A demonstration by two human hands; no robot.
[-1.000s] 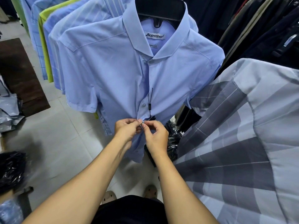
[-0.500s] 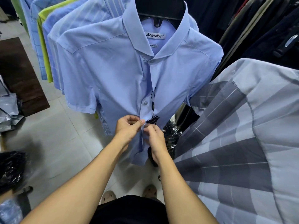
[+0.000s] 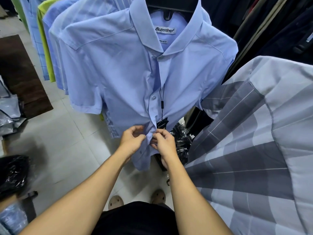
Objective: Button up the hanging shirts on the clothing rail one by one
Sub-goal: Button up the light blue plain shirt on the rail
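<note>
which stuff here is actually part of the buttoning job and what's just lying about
Job:
blue shirt, pinched at its front by the left hand and right hand
hanger
other shirts hanging behind it

Lying about:
black bag
brown board
plastic packets

I stand on a pale tiled floor (image 3: pixel 55 143), evenly lit, with a dark brown wooden board (image 3: pixel 22 77) at my left and a black plastic bag (image 3: pixel 13 173) nearer.
</note>
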